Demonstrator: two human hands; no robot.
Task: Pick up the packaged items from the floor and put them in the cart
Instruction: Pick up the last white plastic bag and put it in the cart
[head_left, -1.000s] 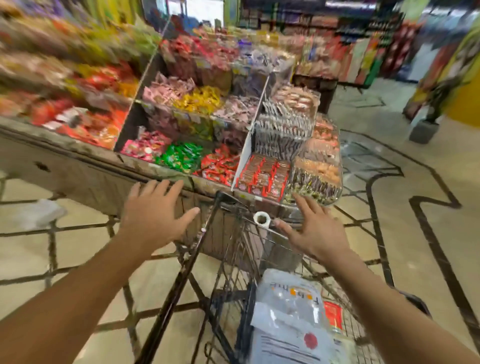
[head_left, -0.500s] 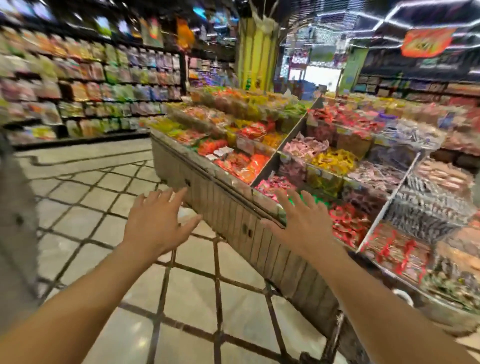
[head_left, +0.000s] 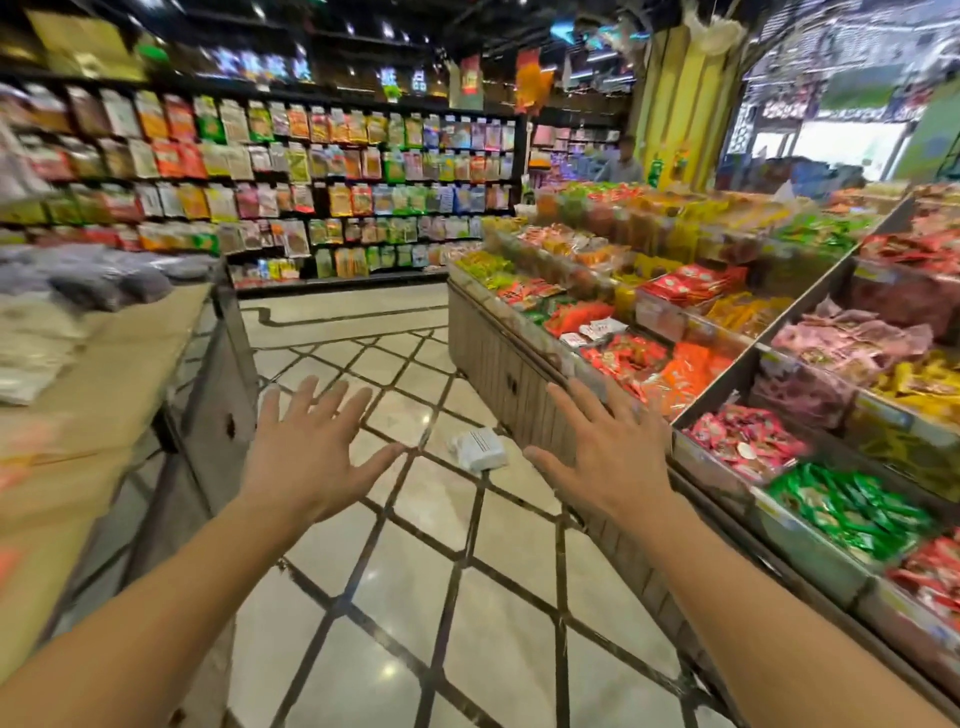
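A white packaged item (head_left: 479, 449) lies on the tiled floor beside the base of the snack display on the right. My left hand (head_left: 306, 449) is stretched out in front of me, fingers spread and holding nothing, to the left of the package. My right hand (head_left: 605, 452) is also held out with spread fingers, empty, just right of the package and in front of the display's wooden side. Both hands hover above the floor, apart from the package. The cart is out of view.
A long tiered snack display (head_left: 727, 364) runs along the right. A wooden counter (head_left: 119, 374) with bagged goods stands on the left. A wall of hanging packets (head_left: 322, 176) closes the aisle's far end. A person (head_left: 623, 161) stands far back. Tiled floor (head_left: 415, 597) runs between.
The view has swung left, away from the cart and its packages, into the aisle. The white package on the floor has come into sight. Both hands stay open and outstretched.
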